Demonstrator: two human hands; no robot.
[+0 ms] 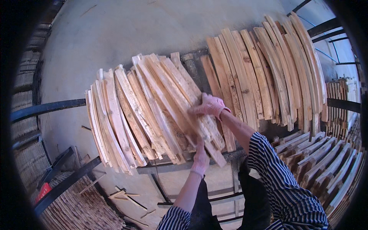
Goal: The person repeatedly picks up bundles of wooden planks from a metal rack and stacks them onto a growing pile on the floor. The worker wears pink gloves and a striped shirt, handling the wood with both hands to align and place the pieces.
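Long, rough wooden slats (pixel 153 88) lie side by side in a slanting pile in front of me. I wear pale pink knitted gloves. My right hand (pixel 211 105) is closed over the right edge of the pile's topmost slats, thumb across the wood and fingers curled at the side. My left hand (pixel 200 161) is against the near ends of the same slats, lower down. Its fingers are partly hidden by the wood and smeared by motion. The slats between my two hands are blurred too.
A second pile of slats (pixel 249 69) stands to the right on the same dark metal frame (pixel 168 168). Stacked slats (pixel 326 161) fill the lower right, and more stacks (pixel 80 203) are at the lower left. Wood scraps (pixel 126 197) lie on the floor. A dark metal bar (pixel 50 109) runs out left.
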